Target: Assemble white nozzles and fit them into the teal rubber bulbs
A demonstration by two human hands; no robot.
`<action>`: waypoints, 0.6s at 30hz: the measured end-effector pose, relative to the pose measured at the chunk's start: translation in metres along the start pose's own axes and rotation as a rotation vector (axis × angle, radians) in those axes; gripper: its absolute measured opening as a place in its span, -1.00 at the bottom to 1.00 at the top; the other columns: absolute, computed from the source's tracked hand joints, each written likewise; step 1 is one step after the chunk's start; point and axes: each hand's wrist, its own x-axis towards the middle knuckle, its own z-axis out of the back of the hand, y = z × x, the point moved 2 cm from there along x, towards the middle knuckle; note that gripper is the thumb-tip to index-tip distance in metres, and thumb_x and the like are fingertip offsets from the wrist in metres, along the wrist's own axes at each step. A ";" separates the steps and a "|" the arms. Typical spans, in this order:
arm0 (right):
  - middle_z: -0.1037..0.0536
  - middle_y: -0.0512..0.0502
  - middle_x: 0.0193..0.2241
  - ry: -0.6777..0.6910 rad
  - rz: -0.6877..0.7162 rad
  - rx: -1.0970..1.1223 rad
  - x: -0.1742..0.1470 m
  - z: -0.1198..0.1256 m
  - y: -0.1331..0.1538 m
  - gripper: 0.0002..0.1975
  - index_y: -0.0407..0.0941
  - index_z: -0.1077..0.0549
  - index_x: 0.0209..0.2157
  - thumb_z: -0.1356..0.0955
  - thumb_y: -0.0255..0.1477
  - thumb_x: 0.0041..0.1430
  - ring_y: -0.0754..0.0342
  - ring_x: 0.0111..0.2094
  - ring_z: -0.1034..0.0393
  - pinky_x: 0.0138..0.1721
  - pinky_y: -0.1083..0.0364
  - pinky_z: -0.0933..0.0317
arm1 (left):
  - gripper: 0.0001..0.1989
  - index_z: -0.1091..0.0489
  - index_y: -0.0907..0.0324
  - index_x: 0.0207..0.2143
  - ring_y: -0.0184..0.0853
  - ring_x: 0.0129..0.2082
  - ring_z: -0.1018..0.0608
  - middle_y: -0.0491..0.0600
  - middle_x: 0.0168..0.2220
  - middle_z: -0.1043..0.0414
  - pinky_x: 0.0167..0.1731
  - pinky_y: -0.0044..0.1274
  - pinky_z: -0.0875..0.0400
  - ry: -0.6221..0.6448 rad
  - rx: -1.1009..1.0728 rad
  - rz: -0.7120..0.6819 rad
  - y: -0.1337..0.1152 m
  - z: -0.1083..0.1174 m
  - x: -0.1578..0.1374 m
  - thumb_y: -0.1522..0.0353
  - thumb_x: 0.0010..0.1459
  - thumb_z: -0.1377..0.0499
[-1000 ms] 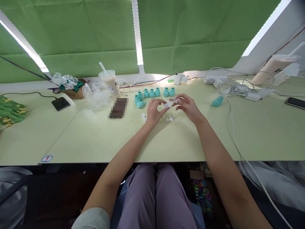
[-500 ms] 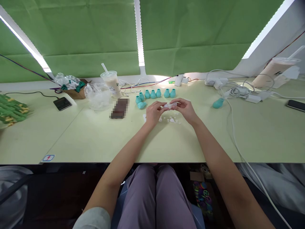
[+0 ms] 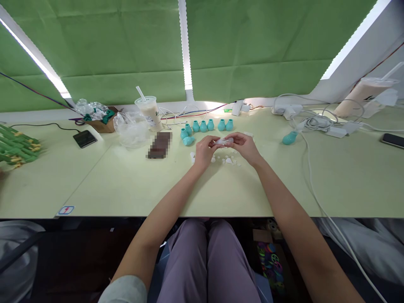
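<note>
My left hand (image 3: 205,150) and my right hand (image 3: 245,147) meet over the table, fingers pinched on the two ends of a small translucent whitish piece (image 3: 224,142). Its exact kind is too small to make out. Beneath and around the hands lie several small white scraps (image 3: 229,160). Just behind stand several turquoise vase-shaped pieces (image 3: 203,125) in a loose row. One more turquoise piece (image 3: 188,141) lies on its side left of my left hand.
A separate turquoise piece (image 3: 289,138) lies to the right beside white cables (image 3: 312,122). At the left are a blurred dark rectangle (image 3: 159,145), a drink cup (image 3: 149,112), a clear plastic bag (image 3: 131,128) and a cardboard box (image 3: 105,123). Another cup (image 3: 361,97) leans far right.
Both hands stay almost in place, still holding the whitish piece, which shows a little more between the fingers. The whole view has shifted slightly.
</note>
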 end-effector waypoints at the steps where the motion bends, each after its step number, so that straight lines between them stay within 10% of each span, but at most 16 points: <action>1: -0.53 -0.05 -0.34 -0.004 0.001 0.006 0.000 0.000 0.000 -0.72 -0.08 -0.49 -0.36 -0.46 -0.24 -0.13 0.06 -0.30 -0.42 -0.18 0.02 -0.32 | -0.83 -0.48 0.17 -0.32 -0.49 -0.49 -0.45 -0.07 -0.40 -0.48 -0.44 -0.60 -0.41 0.005 -0.004 -0.012 -0.001 0.001 0.001 0.33 -0.02 -0.27; 18: -0.57 -0.06 -0.34 -0.040 -0.049 0.050 -0.002 -0.001 -0.010 -0.66 -0.09 -0.51 -0.36 -0.49 -0.22 -0.21 0.04 -0.29 -0.46 -0.13 -0.01 -0.35 | -0.83 -0.52 0.15 -0.25 -0.44 -0.43 -0.48 -0.04 -0.41 -0.47 -0.40 -0.58 -0.36 0.064 0.129 -0.152 0.005 0.001 -0.002 0.42 0.10 -0.16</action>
